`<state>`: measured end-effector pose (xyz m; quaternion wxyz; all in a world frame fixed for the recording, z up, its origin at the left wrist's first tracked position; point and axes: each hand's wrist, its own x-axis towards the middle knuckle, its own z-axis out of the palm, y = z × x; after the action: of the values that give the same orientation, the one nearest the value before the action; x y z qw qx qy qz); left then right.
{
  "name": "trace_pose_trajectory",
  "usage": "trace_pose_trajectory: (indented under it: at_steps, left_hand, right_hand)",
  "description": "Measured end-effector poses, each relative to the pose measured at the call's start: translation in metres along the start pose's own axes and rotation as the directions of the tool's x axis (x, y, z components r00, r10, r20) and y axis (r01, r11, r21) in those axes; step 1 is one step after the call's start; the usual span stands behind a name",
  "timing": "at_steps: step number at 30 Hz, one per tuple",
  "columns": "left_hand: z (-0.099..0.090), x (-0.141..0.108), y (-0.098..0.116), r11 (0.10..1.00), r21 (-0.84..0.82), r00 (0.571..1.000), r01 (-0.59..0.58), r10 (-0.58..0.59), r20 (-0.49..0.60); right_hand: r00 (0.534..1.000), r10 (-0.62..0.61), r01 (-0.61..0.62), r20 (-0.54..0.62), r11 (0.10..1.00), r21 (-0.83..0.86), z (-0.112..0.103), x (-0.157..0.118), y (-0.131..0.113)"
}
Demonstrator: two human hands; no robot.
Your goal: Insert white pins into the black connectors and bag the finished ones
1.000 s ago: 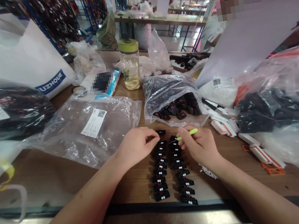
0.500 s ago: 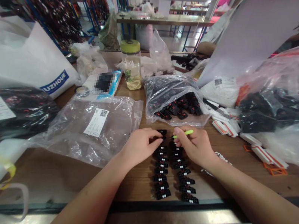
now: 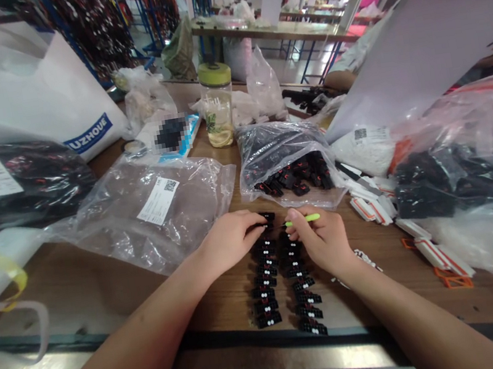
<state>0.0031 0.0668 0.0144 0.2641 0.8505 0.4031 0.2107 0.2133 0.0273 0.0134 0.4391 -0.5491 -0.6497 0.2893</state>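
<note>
My left hand (image 3: pixel 231 238) is closed, thumb and fingers pinching a black plastic piece at the far end of the left row (image 3: pixel 266 283) of black pieces. White dots show on the pieces of this row. Opposite, my right hand (image 3: pixel 323 239) grips a slim yellow-green pen-like tool (image 3: pixel 304 220), its dark tip pointing left toward the left hand. Beneath the right fingertips begins the right row (image 3: pixel 308 299) of similar dotted black pieces. Whether the tip touches a piece is too small to tell.
Behind the hands lies a clear bag (image 3: pixel 285 147) of loose black pieces. An emptier clear bag (image 3: pixel 161 207) with a label is at left. A lidded bottle (image 3: pixel 218 111) stands at the back. Small white parts (image 3: pixel 367 260) and orange-white strips (image 3: pixel 442 256) lie to the right.
My left thumb has shifted slightly, showing more of the black piece between the fingers. The right hand and its tool hold almost still.
</note>
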Motion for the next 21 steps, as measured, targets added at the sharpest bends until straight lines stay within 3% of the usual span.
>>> trace_pose_trajectory:
  at_steps: [8,21]
  left_hand:
    - [0.0032,0.0003,-0.0039,0.995,-0.096,0.999,0.036,-0.040,-0.037]
    - [0.0025,0.0010,-0.0009,0.993,-0.111,0.999,0.038,-0.041,-0.026]
  right_hand:
    - [0.998,-0.011,0.014,-0.064,0.999,0.050,-0.0020,-0.0002,-0.0021]
    - [0.995,-0.009,0.011,-0.102,1.000,0.027,-0.0006,0.0008,-0.0031]
